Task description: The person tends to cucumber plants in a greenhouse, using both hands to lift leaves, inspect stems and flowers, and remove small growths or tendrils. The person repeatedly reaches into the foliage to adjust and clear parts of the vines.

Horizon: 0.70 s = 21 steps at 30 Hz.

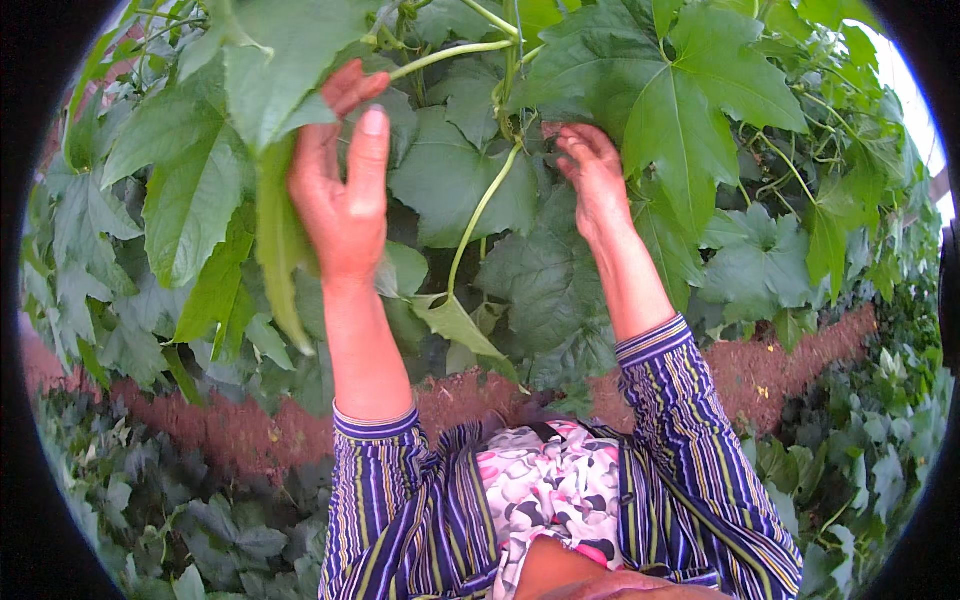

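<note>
Both of my hands are raised among large lobed leaves of a climbing vine. My left hand [347,180] is upright with thumb and fingers apart, beside a pale green leaf stalk [457,51] and against a big leaf [281,64]; its fingertips are partly blurred. Right of the main vine stem [508,90], my right hand [596,169] has its fingers curled near a dark leaf, under a broad bright leaf [671,82]; whether it grips anything is unclear. Between my forearms a long curved stalk [480,214] hangs down to a folded leaf [461,326].
Dense vine foliage [757,255] spreads on both sides, with thin tendrils at the right. A strip of reddish-brown soil [225,427] runs beneath it. Low leafy plants [232,532] grow behind me at the lower left and lower right.
</note>
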Available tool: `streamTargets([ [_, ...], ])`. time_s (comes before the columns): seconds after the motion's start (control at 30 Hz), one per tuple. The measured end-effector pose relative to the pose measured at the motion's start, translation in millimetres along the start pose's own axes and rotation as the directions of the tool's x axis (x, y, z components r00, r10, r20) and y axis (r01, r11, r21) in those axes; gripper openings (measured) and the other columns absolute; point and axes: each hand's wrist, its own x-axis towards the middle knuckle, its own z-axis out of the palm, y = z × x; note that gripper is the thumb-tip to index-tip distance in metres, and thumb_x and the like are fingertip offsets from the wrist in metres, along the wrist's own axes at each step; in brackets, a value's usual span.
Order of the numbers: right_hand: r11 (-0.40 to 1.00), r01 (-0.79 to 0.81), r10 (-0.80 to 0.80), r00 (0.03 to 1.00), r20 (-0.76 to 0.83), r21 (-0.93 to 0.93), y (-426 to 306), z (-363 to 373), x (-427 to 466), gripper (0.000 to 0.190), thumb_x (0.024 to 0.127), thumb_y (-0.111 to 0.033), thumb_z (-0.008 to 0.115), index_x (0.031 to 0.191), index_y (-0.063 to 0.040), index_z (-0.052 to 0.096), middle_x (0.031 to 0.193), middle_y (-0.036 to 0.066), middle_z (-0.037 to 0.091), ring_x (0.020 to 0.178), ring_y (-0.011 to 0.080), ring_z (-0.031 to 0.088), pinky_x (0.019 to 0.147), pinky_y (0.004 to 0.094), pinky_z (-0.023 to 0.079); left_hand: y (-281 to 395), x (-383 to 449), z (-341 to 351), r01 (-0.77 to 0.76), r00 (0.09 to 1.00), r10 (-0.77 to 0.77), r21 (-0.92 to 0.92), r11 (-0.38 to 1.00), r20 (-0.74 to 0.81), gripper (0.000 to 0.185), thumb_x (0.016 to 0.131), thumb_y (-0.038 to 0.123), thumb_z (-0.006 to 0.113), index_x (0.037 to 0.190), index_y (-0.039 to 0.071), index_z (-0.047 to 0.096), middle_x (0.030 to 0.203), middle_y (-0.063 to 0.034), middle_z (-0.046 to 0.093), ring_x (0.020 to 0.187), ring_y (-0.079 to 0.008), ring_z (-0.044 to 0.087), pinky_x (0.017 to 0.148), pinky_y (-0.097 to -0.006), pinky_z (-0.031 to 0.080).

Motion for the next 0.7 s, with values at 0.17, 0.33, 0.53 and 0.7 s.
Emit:
streamTargets([
  [0.17,0.959,0.111,-0.019,0.943,0.331,-0.262,12,-6,6,0.03,0.091,-0.015,0.053,0.118,-0.002,0.055,0.112,0.006,0.06,0.104,0.015,0.054,0.09,0.0302,0.041,6,-10,4,0.052,0.998,-0.046,-0.149,0.987,0.047,0.027,0.09,0.012,0.054,0.112,-0.003,0.057,0.105,-0.012,0.063,0.093,-0.0158,0.06,0.091,-0.0322,0.043],
  [0.33,0.942,0.171,0.011,0.843,0.537,-0.288,19,-1,0,0.036,0.09,-0.021,0.057,0.121,-0.002,0.054,0.111,0.014,0.061,0.103,0.0205,0.056,0.09,0.0311,0.043,16,-44,56,0.497,0.866,-0.441,-0.322,0.806,0.235,0.022,0.091,0.015,0.053,0.107,0.001,0.058,0.102,-0.0118,0.064,0.101,-0.0179,0.059,0.091,-0.0337,0.045],
  [0.53,0.628,0.593,-0.507,0.803,0.313,-0.503,40,-60,66,0.029,0.087,-0.028,0.062,0.103,-0.004,0.065,0.103,0.011,0.065,0.095,0.0235,0.06,0.084,0.0353,0.047,-11,-69,72,0.705,0.709,-0.616,-0.37,0.605,0.344,0.03,0.093,0.02,0.051,0.118,0.004,0.053,0.114,-0.0068,0.059,0.106,-0.0167,0.056,0.093,-0.0327,0.045],
  [0.7,0.65,0.473,-0.603,0.798,-0.024,-0.594,-8,-185,121,0.032,0.089,-0.028,0.06,0.107,-0.002,0.062,0.101,0.012,0.066,0.094,0.0236,0.061,0.084,0.0347,0.045,-17,-54,111,0.709,0.684,-0.613,-0.558,0.431,0.395,0.033,0.095,0.025,0.047,0.121,0.005,0.052,0.119,-0.0055,0.056,0.11,-0.0168,0.054,0.095,-0.0326,0.043],
])
